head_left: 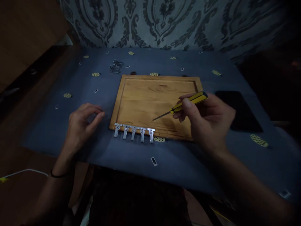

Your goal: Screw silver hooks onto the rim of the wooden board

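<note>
My right hand (207, 116) grips a small yellow-and-black screwdriver (189, 103) between thumb and fingers, above the right part of a wooden board (150, 97). Its thin shaft points down and left, with the tip over the board's lower middle. Along the board's near edge, on the left, sits a row of several silver metal hinge-like fittings (134, 132), their arms sticking out past the edge. Beside the board's left edge, my left hand (82, 124) is curled, thumb and index fingertips close together. Whatever lies between those fingertips, if anything, cannot be made out.
Several loose metal parts (116, 66) lie on the blue patterned tablecloth (82, 81) behind the board's left corner. A dark flat device, like a phone or tablet (242, 110), rests to the right. A patterned wall (157, 25) closes off the back.
</note>
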`<control>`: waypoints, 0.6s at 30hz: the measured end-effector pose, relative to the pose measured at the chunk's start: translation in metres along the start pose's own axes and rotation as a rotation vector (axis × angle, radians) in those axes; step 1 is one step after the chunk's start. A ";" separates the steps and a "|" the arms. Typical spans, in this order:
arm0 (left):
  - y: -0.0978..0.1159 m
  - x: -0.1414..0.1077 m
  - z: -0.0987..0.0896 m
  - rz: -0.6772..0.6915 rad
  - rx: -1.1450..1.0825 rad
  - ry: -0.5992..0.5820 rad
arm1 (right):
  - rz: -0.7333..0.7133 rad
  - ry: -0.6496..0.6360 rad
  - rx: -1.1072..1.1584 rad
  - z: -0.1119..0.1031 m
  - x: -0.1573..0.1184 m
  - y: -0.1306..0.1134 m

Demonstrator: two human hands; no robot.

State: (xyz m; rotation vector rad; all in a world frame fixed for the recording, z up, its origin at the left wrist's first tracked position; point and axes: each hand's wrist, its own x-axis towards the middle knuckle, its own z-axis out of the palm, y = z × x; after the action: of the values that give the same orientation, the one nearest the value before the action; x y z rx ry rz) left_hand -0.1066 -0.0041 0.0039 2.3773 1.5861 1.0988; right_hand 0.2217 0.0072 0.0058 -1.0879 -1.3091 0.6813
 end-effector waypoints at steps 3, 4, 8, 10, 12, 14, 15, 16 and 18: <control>-0.016 0.009 0.000 -0.034 -0.016 0.033 | 0.077 0.013 0.038 -0.001 0.001 0.013; -0.021 0.013 0.000 -0.046 -0.018 0.033 | 0.100 0.019 0.051 -0.001 0.001 0.016; -0.037 0.029 0.004 -0.097 -0.049 0.033 | 0.160 0.033 0.075 -0.003 0.002 0.025; -0.044 0.040 0.009 -0.157 -0.095 0.033 | 0.205 0.033 0.079 -0.004 0.003 0.027; -0.051 0.051 0.016 -0.222 -0.143 0.031 | 0.253 0.038 0.083 -0.005 0.004 0.027; -0.058 0.062 0.023 -0.242 -0.147 0.033 | 0.303 0.052 0.091 -0.005 0.005 0.027; -0.063 0.068 0.026 -0.248 -0.140 0.039 | 0.333 0.058 0.098 -0.005 0.005 0.026; -0.068 0.074 0.029 -0.255 -0.130 0.047 | 0.365 0.063 0.105 -0.005 0.006 0.025; -0.081 0.086 0.034 -0.270 -0.101 0.066 | 0.427 0.075 0.121 -0.005 0.007 0.024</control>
State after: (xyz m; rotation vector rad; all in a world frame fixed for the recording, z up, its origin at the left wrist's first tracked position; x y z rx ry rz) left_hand -0.1312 0.1150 -0.0124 2.0099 1.7626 1.1783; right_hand 0.2315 0.0210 -0.0126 -1.2943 -0.9638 1.0115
